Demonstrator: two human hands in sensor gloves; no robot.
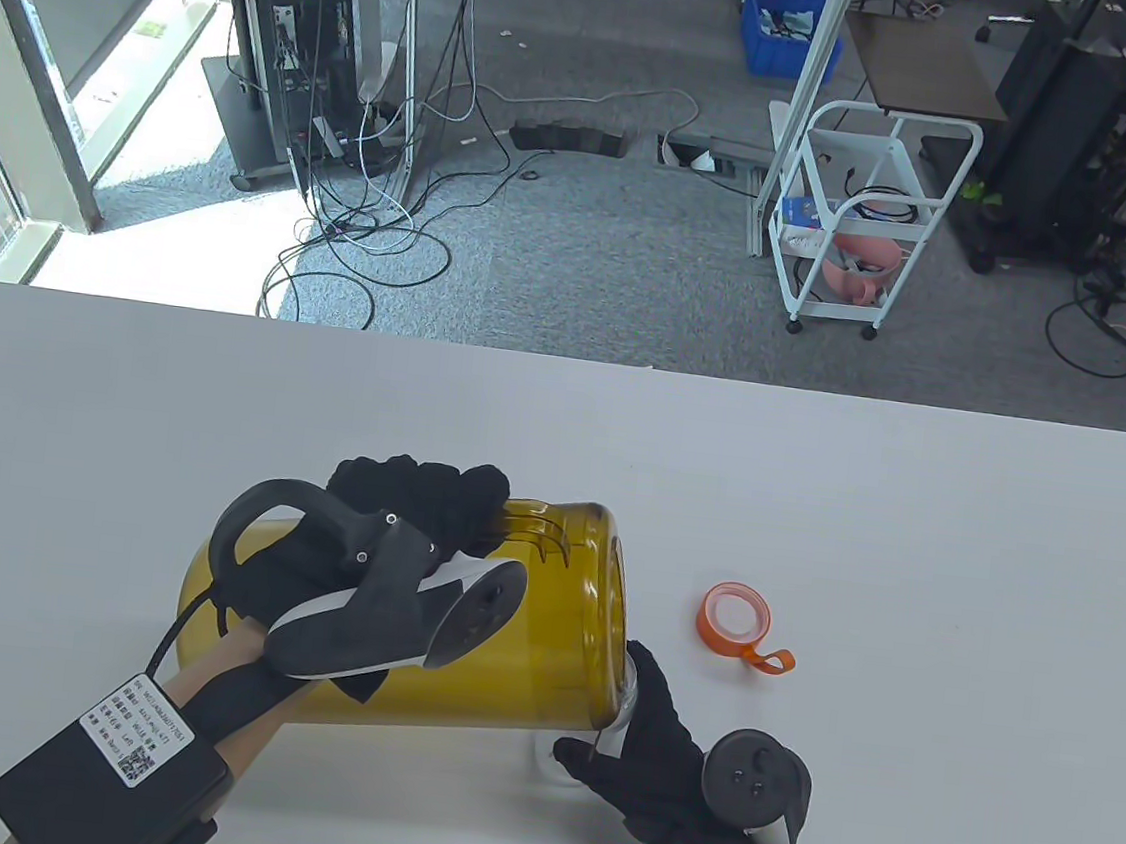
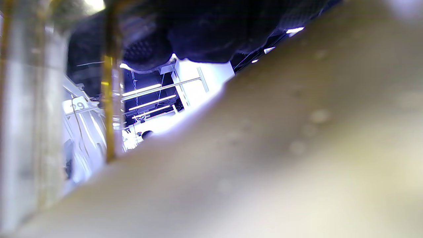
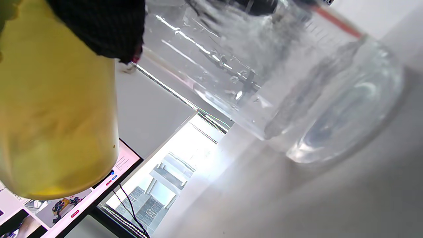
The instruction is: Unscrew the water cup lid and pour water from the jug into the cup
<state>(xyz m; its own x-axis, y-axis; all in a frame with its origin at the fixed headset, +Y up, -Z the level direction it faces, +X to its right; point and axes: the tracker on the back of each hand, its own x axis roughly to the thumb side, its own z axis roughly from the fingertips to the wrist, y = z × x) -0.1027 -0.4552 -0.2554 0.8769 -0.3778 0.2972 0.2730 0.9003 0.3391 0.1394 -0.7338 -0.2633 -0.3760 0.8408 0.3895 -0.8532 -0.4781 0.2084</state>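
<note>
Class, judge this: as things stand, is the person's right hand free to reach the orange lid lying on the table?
Probably not yet: the right hand steadies the clear cup, though the table beside the orange lid lies bare.

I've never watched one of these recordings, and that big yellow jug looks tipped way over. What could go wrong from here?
1. The jug is nearly on its side, its wide mouth over a much narrower clear cup; water could overshoot onto the table.
2. The left hand alone carries the jug by its handle; it might twist.
3. The right hand steadies the cup; a nudge could tip it.
</note>
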